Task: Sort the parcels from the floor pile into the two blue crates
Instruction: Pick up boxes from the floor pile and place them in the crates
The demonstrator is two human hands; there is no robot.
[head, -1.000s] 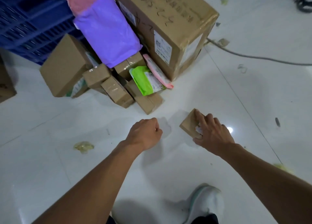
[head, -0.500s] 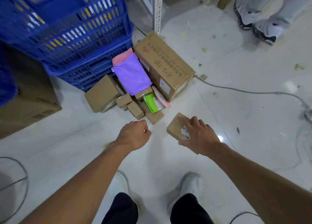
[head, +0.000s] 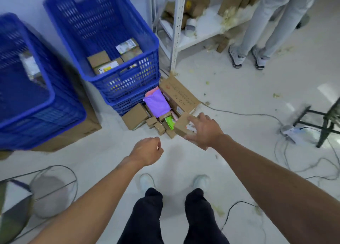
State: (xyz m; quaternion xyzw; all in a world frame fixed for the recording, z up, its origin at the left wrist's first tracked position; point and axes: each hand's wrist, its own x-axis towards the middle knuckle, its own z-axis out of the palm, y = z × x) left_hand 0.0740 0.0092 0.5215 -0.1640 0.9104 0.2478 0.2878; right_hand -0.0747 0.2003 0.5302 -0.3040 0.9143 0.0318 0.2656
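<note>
My right hand [head: 204, 130] grips a small brown parcel [head: 182, 125] with a label, held in the air above the floor pile. My left hand [head: 148, 150] is a curled fist holding nothing, lower and to the left. The pile [head: 156, 115] lies on the floor below the crates: a purple bag [head: 157, 104], a green packet [head: 169, 122], several small brown boxes and a large carton [head: 179, 96]. One tall blue crate [head: 128, 81] behind the pile holds several parcels. A second blue crate [head: 46, 113] stands at the left on a brown carton.
Another person's legs [head: 257, 32] stand at the back right by a white metal shelf [head: 176, 32] with boxes. Cables [head: 239, 114] and a power strip [head: 290, 131] lie on the floor at right, beside a black stool frame [head: 323, 126]. A wire stool [head: 49, 188] is at the lower left.
I have stood up: the view pulled back from the floor pile and both crates came into sight. My right hand lifted the small parcel off the floor. My left fist stayed curled.
</note>
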